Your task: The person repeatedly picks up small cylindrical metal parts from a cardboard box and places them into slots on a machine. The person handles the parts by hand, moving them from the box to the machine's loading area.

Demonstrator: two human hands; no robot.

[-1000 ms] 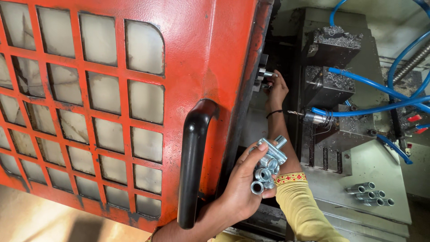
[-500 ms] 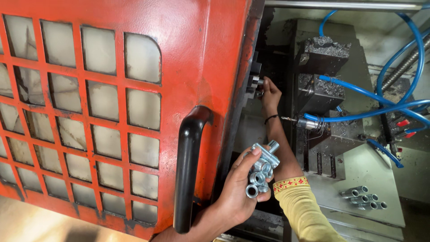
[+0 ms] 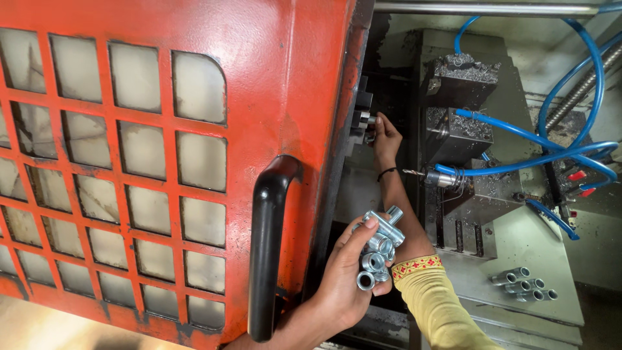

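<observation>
My left hand (image 3: 340, 282) grips a bunch of several silver threaded metal fittings (image 3: 379, 245) in front of the open machine, just right of the red door. My right hand (image 3: 383, 137) reaches deep inside, fingers closed around a small metal part at the dark chuck (image 3: 360, 120). Whether that part sits in the chuck or only in my fingers I cannot tell. A yellow sleeve with a red patterned cuff (image 3: 418, 266) covers my right forearm, and a dark band circles the wrist.
A red sliding door with a grid of windows (image 3: 129, 162) and a black handle (image 3: 267, 240) fills the left. Inside are dark tool blocks (image 3: 460, 78), blue air hoses (image 3: 557, 142) and a drill bit (image 3: 414, 173). Several finished fittings (image 3: 525, 285) lie on the grey ledge.
The view has shifted slightly, so the door and the machine interior sit a little lower in the frame. My right hand stays at the chuck and my left hand keeps its hold on the fittings.
</observation>
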